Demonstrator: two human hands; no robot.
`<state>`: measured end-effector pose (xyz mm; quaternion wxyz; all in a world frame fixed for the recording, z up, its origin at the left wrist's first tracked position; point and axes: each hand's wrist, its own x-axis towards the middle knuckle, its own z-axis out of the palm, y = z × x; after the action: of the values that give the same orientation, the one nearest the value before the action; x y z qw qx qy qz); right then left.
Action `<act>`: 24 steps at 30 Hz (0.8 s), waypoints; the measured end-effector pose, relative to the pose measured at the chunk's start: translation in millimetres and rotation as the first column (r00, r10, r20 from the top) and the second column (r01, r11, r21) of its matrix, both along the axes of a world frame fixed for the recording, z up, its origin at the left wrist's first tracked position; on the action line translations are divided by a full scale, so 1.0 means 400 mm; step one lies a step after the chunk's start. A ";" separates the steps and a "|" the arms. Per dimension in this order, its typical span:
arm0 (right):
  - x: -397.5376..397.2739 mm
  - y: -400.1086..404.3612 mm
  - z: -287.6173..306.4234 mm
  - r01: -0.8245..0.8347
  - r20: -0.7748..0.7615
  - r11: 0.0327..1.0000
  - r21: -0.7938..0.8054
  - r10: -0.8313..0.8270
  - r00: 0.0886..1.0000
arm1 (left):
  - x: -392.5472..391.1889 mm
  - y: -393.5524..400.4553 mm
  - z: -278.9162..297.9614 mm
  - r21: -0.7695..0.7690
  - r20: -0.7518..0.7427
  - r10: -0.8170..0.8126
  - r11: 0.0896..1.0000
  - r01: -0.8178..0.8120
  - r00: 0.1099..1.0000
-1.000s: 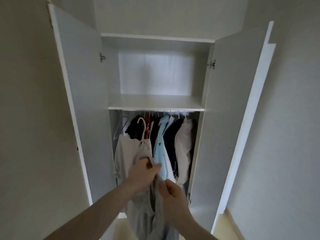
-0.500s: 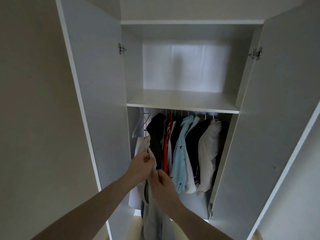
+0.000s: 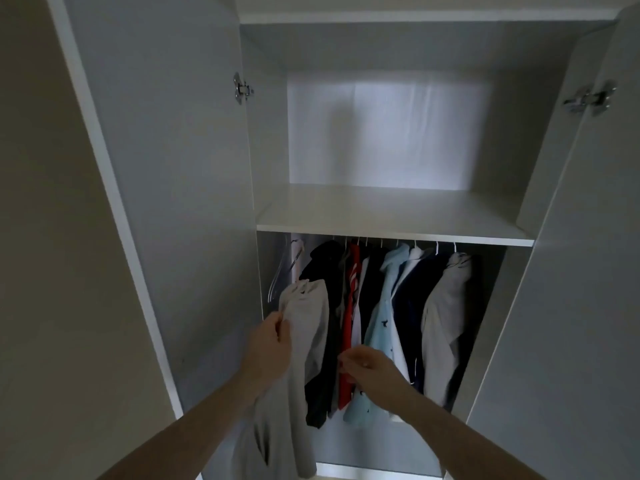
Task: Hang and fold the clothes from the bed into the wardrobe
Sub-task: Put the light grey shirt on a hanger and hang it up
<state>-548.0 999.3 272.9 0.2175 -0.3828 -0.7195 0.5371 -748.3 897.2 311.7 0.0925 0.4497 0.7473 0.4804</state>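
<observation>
A grey garment (image 3: 306, 320) is pinched by the left hand (image 3: 272, 344) at the left end of the wardrobe (image 3: 194, 168) rail, beside hung shirts (image 3: 384, 306), while the right hand (image 3: 367, 367), fingers loosely curled, holds nothing.

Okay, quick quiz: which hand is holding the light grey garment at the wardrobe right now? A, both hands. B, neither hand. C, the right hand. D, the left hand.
D: the left hand grips the edge of the light grey garment, while the right hand is off it, in front of the hanging clothes.
</observation>
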 end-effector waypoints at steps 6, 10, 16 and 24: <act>-0.062 0.131 -0.022 0.042 0.109 0.991 0.125 -0.056 0.993 | -0.106 0.095 -0.051 -0.032 0.011 -0.007 0.999 0.007 1.000; -0.119 0.229 -0.024 0.040 0.146 0.978 0.207 -0.071 0.987 | -0.165 0.171 -0.072 -0.027 0.022 0.041 0.999 -0.040 0.999; -0.212 0.373 -0.056 -0.104 0.247 0.927 0.361 0.012 0.969 | -0.213 0.257 -0.118 -0.092 0.015 0.097 0.991 -0.095 0.995; -0.362 0.563 -0.073 -0.432 0.511 0.794 0.428 0.182 0.840 | -0.244 0.372 -0.157 -0.112 -0.095 0.183 0.975 -0.194 0.978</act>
<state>-692.8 1224.4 243.9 0.0510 -0.2948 -0.9221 0.2454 -845.9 1046.0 248.9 0.0420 0.3901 0.8175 0.4216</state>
